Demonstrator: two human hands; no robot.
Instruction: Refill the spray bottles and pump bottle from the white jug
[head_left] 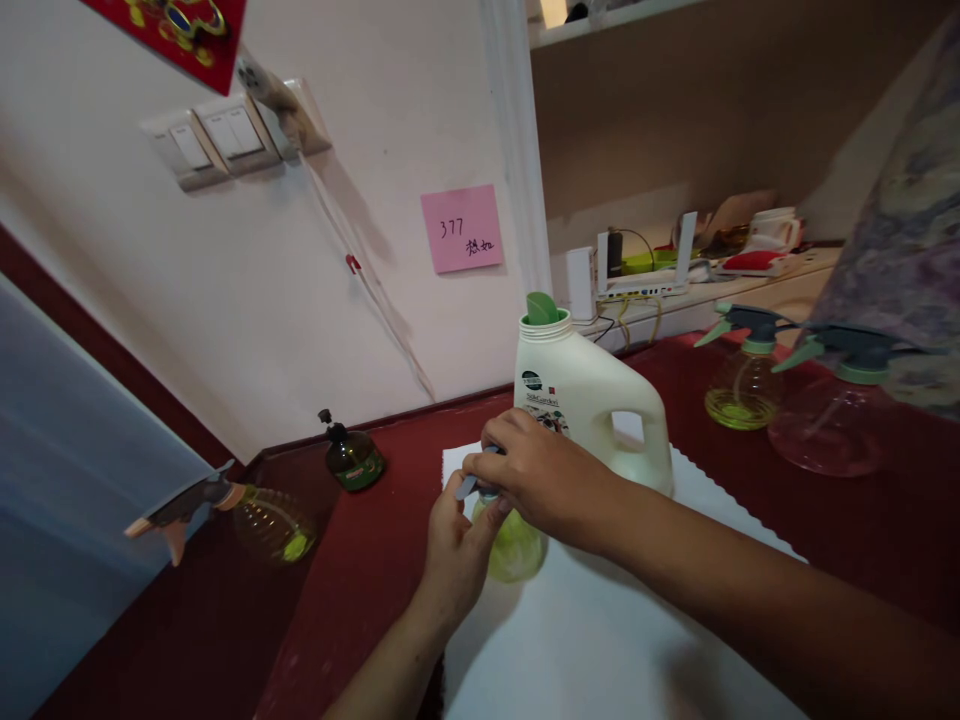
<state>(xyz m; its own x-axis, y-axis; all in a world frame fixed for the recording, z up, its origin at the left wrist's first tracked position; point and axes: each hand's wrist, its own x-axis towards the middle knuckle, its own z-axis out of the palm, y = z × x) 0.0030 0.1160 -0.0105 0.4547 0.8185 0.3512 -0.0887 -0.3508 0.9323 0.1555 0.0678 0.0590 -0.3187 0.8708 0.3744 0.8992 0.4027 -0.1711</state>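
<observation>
A small round spray bottle point(516, 548) with yellow-green liquid stands on a white mat point(600, 630). My left hand point(454, 555) is wrapped around the bottle's side. My right hand point(544, 475) is closed over its grey spray head, whose nozzle tip point(465, 487) pokes out to the left. Right behind both hands stands a cream detergent jug point(592, 400) with a handle and an open green spout.
A spray bottle point(247, 515) with an orange-grey trigger and a dark pump bottle point(351, 455) sit at the left on the red counter point(360, 590). Two more spray bottles point(742, 385) point(840, 410) stand at the right. Behind them is a cluttered shelf point(675, 275).
</observation>
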